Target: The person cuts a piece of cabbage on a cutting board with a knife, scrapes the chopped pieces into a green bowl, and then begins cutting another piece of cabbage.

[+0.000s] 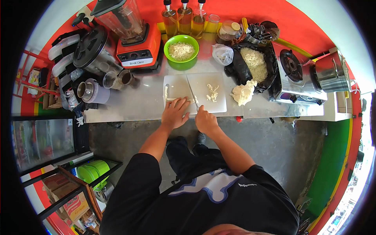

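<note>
My right hand [206, 120] is closed round the handle of a knife [192, 89], whose blade lies slantwise over the white cutting board [219, 80]. Flat on the board's lower left part rests my left hand [175, 112], its fingers apart and touching pale strips of food [166, 93] beside the blade. To the right of the knife is a small pile of cut pale pieces [212, 93]. Whether anything lies under the left fingers is hidden. A pale whitish lump [243, 93] sits on the counter just right of the board.
Behind the board stands a green bowl [172, 60] of pale shreds, with a red blender [137, 51] to its left. On the right are a black bag [270, 62] of pale shreds and a stove [280, 88] with a pot [333, 74]. Bottles [184, 19] line the wall.
</note>
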